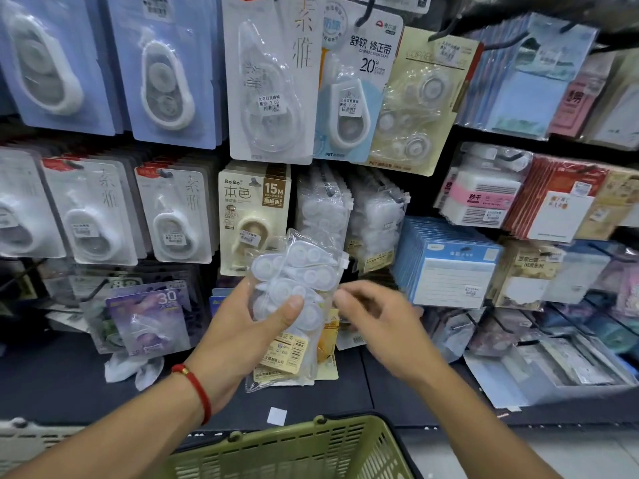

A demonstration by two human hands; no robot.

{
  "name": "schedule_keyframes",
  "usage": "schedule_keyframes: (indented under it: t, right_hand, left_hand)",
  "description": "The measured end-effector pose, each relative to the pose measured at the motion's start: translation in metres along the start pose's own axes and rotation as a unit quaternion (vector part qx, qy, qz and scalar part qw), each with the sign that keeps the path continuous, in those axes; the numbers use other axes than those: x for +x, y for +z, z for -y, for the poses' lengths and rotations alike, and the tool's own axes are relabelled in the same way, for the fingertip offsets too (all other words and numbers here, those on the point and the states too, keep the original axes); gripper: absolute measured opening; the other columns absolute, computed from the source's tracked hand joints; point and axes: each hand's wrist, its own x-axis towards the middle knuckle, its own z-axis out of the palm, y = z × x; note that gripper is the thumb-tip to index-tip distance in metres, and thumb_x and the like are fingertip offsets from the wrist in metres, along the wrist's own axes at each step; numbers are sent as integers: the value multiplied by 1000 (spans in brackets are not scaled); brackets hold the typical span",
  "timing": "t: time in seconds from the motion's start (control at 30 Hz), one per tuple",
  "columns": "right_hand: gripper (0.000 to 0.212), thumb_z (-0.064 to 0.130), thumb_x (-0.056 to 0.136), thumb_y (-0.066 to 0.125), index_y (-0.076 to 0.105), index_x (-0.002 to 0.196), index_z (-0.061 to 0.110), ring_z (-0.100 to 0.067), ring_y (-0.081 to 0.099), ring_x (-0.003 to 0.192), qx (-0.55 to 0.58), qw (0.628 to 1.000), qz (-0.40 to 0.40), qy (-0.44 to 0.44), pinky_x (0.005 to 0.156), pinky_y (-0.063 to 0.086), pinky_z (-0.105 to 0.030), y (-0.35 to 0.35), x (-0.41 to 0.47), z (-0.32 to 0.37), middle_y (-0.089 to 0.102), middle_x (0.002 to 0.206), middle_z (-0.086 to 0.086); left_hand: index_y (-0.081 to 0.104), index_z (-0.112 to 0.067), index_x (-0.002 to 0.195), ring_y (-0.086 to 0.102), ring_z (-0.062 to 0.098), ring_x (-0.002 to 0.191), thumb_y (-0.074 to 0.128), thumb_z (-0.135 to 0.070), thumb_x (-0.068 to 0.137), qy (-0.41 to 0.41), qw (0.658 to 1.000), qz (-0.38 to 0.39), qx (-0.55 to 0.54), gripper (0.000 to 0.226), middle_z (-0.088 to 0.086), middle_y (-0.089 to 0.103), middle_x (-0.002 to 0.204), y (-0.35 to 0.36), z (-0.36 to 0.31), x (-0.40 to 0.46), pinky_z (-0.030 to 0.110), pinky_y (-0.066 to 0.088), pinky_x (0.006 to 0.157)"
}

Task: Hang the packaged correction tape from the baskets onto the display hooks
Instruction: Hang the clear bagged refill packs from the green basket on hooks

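Note:
My left hand (249, 323) grips a clear plastic bag of several white correction tapes (297, 281), thumb across its front, held upright before the display wall. The bag carries a yellow label near its bottom. My right hand (373, 319) hovers just right of the bag with fingers loosely curled, blurred, holding nothing that I can see. Behind the bag hang identical clear bags of correction tape (325, 209) on display hooks. A green plastic basket (311, 451) sits below my arms at the frame's bottom edge.
Carded correction tapes fill the hooks at left and above, among them a beige BoBo card (254, 209). Sticky-note pads (456, 271) and notepads hang at right. A dark shelf ledge (69, 385) runs beneath the display, with loose packets lying on it.

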Motion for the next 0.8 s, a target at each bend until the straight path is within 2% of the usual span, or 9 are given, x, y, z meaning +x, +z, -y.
schedule_keyframes:
  t: [0.1,0.23,0.33,0.37,0.43,0.5,0.57,0.67,0.8]
  right_hand:
    - [10,32,102,69,75,95,27,-22,71,93,46,999,13,2,86,60,-45,17,-2,3,77,94,6]
    - [10,27,104,66,70,96,22,-13,72,78,151,987,-41,27,71,57,-34,18,-1,6,78,88,3]
    - [27,47,101,60,61,97,21,-30,60,73,172,976,-128,45,72,54,-59,8,0,6,66,85,-14]
    - [27,48,102,59,61,97,22,-38,61,74,172,970,-163,48,72,55,-63,2,2,5,67,89,-20]
    - [19,40,108,56,63,101,24,-45,71,82,211,952,-212,57,64,61,-51,-10,6,2,74,101,-22]
    - [11,23,109,55,66,109,21,-33,77,83,259,939,-218,65,60,63,-42,-21,10,3,78,105,-16]
    - [18,13,107,54,69,113,21,-26,76,83,258,941,-209,60,62,64,-43,-28,12,1,79,104,-13]
    - [24,17,109,54,74,112,31,-23,76,83,230,952,-199,41,65,63,-38,-32,13,0,80,103,-9]
    - [23,19,109,56,77,112,29,-28,74,92,227,949,-215,31,82,59,-48,-33,13,-1,80,105,-9]
  left_hand:
    - [63,-28,133,75,18,114,82,-27,82,7,1000,19,-8,55,-2,77,123,0,1,-1,24,60,90]
    - [63,-30,133,75,12,112,83,-24,80,9,1000,2,-7,56,-8,77,123,0,-1,-2,19,60,84]
    - [63,-34,132,74,8,112,79,-20,88,-3,1000,-22,18,49,-13,77,122,-1,0,1,17,59,88]
    - [63,-36,130,74,8,111,78,-14,91,-12,999,-27,25,48,-14,77,120,-2,0,2,16,59,87]
    - [63,-38,128,74,6,108,74,-1,93,-24,998,-27,45,52,-15,78,116,-4,2,3,16,59,84]
    - [62,-39,130,74,5,107,71,4,93,-33,997,-23,64,57,-16,78,116,-4,2,3,19,58,87]
    - [60,-41,133,74,4,107,70,5,93,-38,996,-20,72,62,-18,77,116,-3,1,2,18,58,86]
    - [59,-42,134,74,3,105,70,5,92,-42,996,-20,76,63,-18,77,116,-2,-1,1,13,58,80]
    - [60,-40,133,75,7,106,69,6,93,-48,995,-29,79,62,-15,78,115,-1,-3,0,25,56,90]
